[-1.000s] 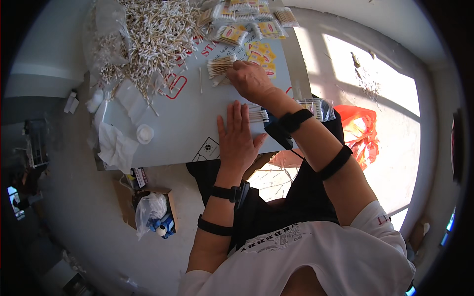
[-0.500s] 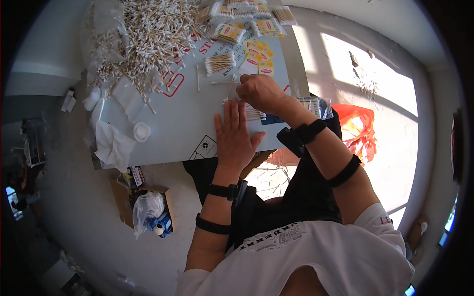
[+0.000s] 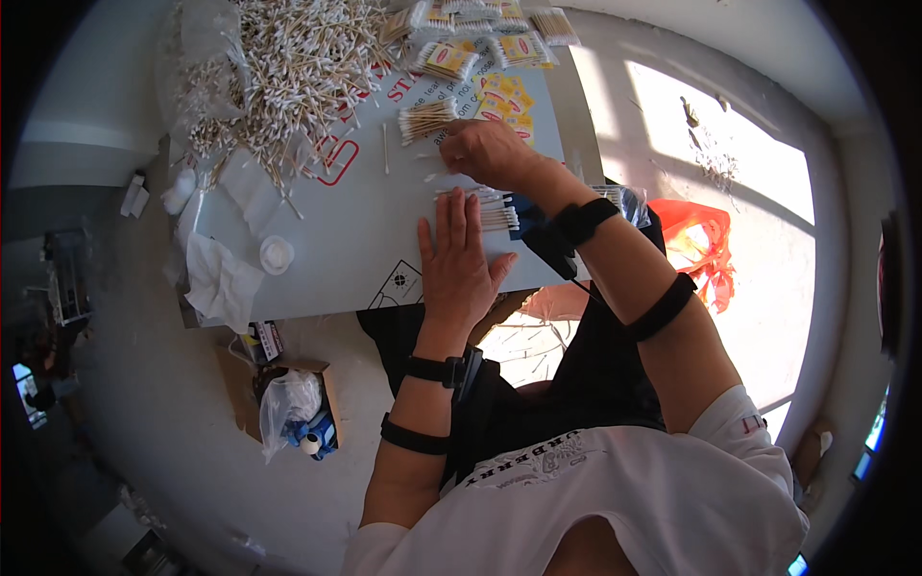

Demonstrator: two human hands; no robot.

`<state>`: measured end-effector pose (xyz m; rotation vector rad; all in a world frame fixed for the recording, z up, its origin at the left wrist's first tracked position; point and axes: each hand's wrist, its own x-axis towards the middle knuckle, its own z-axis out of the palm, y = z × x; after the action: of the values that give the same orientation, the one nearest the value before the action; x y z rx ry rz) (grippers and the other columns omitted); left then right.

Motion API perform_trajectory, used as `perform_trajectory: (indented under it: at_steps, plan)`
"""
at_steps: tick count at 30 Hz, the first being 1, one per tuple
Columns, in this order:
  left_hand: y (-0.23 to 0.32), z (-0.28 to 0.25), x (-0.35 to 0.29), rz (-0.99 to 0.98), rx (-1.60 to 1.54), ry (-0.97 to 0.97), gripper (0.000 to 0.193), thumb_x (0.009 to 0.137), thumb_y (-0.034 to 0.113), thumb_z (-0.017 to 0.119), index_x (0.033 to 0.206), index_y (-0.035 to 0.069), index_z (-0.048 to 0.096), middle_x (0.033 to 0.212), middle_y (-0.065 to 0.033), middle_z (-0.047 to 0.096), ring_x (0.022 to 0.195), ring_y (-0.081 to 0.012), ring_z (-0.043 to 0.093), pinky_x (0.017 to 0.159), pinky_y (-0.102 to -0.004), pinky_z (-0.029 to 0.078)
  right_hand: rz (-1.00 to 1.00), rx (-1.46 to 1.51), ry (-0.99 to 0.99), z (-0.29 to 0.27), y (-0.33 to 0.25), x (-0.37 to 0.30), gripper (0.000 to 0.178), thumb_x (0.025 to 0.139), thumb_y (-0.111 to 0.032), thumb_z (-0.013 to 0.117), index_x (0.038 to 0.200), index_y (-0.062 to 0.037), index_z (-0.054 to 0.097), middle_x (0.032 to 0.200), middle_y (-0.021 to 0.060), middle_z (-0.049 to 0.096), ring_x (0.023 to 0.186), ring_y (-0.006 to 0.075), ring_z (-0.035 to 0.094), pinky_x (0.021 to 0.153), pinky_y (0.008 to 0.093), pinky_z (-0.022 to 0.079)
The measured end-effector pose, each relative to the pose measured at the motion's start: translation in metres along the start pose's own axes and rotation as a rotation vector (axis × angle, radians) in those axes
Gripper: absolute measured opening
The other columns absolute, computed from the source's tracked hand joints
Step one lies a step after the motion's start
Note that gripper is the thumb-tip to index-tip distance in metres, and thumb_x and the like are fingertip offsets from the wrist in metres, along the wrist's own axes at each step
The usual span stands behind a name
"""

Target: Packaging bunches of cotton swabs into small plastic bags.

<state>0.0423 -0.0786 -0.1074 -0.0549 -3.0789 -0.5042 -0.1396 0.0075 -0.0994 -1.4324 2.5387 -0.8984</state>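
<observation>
Room beside left grip (image 3: 459, 269), possibly tall swab heap (image 3: 303, 82) beyond

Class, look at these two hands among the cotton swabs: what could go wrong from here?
1. The row of swabs lies loose beside the left hand; if that hand slid, the row might skew.
2. The right hand is close to the small swab stack and the yellow cards, so a sideways brush could scatter either.
3. The big heap of swabs is loose, so a bump to the table could spread some.

Table (image 3: 355, 240) | swab heap (image 3: 298, 77) | swab bundle (image 3: 425, 120) | swab packets (image 3: 448, 62) | yellow cards (image 3: 501, 96)
</observation>
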Motion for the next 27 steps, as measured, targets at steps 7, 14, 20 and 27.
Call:
perform_trajectory:
  at_steps: [7,14,20,27]
  plan:
    - [0.000,0.000,0.000,0.000,-0.005,0.004,0.091,0.086,0.048,0.064,0.151,0.003,0.018,0.158,-0.0150,0.018,0.147,-0.0319,0.017,0.117,-0.0529,0.012,0.042,0.007,0.051,0.000,-0.001,-0.001,0.006,0.079,-0.006,0.065,0.076,-0.0070,0.060,0.074,0.0113,0.062,0.076,0.0345,0.064,0.065,0.0421,0.050]
    - [0.000,0.001,0.000,0.010,-0.010,0.014,0.091,0.086,0.048,0.064,0.151,0.003,0.019,0.158,-0.0153,0.019,0.147,-0.0322,0.017,0.117,-0.0534,0.012,0.110,-0.036,0.057,-0.004,-0.006,0.000,0.004,0.076,-0.008,0.061,0.074,-0.0070,0.064,0.070,0.0138,0.064,0.072,0.0358,0.065,0.064,0.0442,0.052]
    - [0.002,-0.001,0.002,0.000,-0.006,0.001,0.090,0.086,0.048,0.063,0.151,0.002,0.020,0.158,-0.0155,0.020,0.147,-0.0318,0.017,0.117,-0.0532,0.012,0.085,-0.093,0.028,-0.001,-0.004,-0.008,0.005,0.076,-0.010,0.062,0.073,-0.0058,0.064,0.071,0.0148,0.064,0.072,0.0356,0.065,0.065,0.0436,0.052]
    - [0.002,-0.003,0.000,-0.002,-0.029,0.008,0.091,0.086,0.048,0.064,0.151,0.002,0.020,0.157,-0.0170,0.020,0.148,-0.0319,0.016,0.117,-0.0532,0.011,0.114,-0.161,-0.165,-0.006,-0.017,-0.023,0.008,0.077,-0.012,0.066,0.073,-0.0050,0.063,0.073,0.0151,0.064,0.073,0.0360,0.064,0.064,0.0439,0.051]
